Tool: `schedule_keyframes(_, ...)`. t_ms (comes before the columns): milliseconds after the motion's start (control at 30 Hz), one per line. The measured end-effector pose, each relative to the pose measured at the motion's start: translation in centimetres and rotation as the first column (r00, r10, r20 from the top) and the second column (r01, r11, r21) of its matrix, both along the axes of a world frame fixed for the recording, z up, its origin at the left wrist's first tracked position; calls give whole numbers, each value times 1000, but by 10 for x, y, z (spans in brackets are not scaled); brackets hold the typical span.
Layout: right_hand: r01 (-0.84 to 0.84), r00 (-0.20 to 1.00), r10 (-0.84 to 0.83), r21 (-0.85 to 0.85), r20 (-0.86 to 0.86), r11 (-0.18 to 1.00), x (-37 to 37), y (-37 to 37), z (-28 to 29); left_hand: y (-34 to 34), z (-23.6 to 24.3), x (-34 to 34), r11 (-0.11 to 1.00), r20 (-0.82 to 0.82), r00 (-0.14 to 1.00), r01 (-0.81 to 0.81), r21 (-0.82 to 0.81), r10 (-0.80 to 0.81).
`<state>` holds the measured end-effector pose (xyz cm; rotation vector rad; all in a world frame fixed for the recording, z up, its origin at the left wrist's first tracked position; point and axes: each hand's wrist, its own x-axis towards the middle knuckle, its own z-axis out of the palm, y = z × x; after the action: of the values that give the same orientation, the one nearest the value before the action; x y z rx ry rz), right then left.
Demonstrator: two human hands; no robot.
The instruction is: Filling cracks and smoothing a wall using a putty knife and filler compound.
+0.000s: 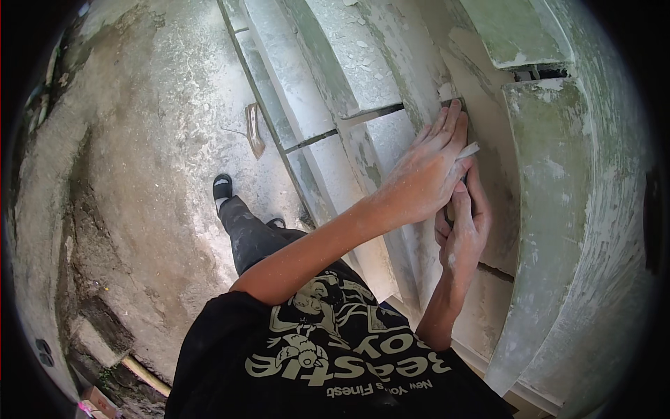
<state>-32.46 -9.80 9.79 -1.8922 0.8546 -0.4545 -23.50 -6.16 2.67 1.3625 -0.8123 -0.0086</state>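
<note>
My left hand [429,171], dusted with white powder, lies with its fingers stretched out, close together, against the stepped, plaster-coated surface [398,143]. My right hand [466,227] is just below it, closed round a tool handle [450,211] that looks tan and dark. Most of the tool is hidden by my hands, so its exact kind is not clear. A small pale tip [471,149] sticks out beside my left thumb; what it is cannot be made out. The two hands are close together, the right fingertips near the left palm.
Long pale-green panels [548,153] curve along the right side, split by dark gaps. On the dusty concrete floor [167,140] to the left lies a strip of wood [254,130]. My sandalled foot [222,186] stands beside the lowest step. A yellowish pole [145,376] lies at the lower left.
</note>
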Motion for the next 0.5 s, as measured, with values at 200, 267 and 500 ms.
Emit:
schedule_keyframes(200, -51, 997, 50, 23, 60, 998, 16, 0, -4, 3, -5, 32, 999, 94, 995, -40, 16, 39)
schedule_keyframes(267, -54, 998, 55, -30, 42, 998, 17, -16, -12, -1, -2, 28, 998, 98, 994, -44, 45, 39)
schedule_keyframes(500, -68, 996, 66, 33, 60, 997, 33, -3, -7, -3, -6, 41, 999, 77, 996, -39, 4, 39)
